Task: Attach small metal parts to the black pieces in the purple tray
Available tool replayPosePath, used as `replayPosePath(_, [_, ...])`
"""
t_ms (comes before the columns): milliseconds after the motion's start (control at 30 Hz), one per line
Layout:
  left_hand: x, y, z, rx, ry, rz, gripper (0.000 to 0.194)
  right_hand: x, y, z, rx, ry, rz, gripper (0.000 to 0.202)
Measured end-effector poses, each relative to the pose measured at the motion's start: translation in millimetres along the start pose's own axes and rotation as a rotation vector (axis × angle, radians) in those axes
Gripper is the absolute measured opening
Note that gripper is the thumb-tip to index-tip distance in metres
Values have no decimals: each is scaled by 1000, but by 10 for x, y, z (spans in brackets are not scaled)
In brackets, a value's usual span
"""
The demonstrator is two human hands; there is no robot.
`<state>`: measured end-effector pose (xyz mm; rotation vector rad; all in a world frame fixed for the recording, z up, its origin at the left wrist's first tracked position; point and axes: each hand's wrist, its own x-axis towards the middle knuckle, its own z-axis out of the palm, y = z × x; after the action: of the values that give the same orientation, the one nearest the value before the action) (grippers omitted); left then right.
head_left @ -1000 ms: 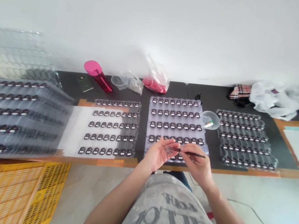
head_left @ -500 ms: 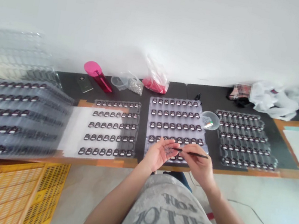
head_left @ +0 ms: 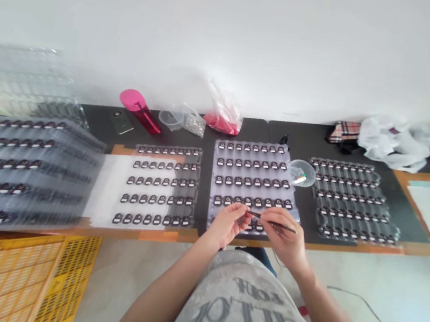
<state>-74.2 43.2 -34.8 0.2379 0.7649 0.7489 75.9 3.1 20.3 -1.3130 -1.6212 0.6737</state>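
My right hand (head_left: 285, 236) pinches slim black tweezers (head_left: 284, 227), pointing left. My left hand (head_left: 228, 225) is closed, its fingers curled, with thumb and forefinger meeting at the tip of the tweezers. The small shiny metal parts that lay on its fingers a moment before are now hidden by the curl. Both hands hover over the near edge of a clear plastic tray (head_left: 216, 168), which holds rows of small black round-topped pieces with white labels. The hands cover part of its lowest row.
Filled trays stand in a stack (head_left: 68, 181) at left; another tray (head_left: 196, 196) lies on white paper and one more (head_left: 387, 221) at right. Behind are a pink bottle (head_left: 146, 117), a bag of metal bits (head_left: 194, 124), a bag of red pieces (head_left: 224, 123) and a clear tub (head_left: 311, 172).
My left hand has curled its fingers over the small metal parts and brought thumb and forefinger to the tip of the tweezers. My right hand has barely shifted.
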Motion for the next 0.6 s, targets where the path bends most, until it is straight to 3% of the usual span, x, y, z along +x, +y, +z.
replayPosePath(167, [32, 4, -16, -49, 8, -9, 18, 11, 15, 14, -10, -20, -7, 14])
replayPosePath(400, [-4, 66, -25, -124, -10, -29, 16, 52, 66, 36, 124, 106, 126, 15])
replayPosePath(600, [2, 62, -29, -141, 13, -24, 16, 64, 90, 72, 158, 90, 161, 13])
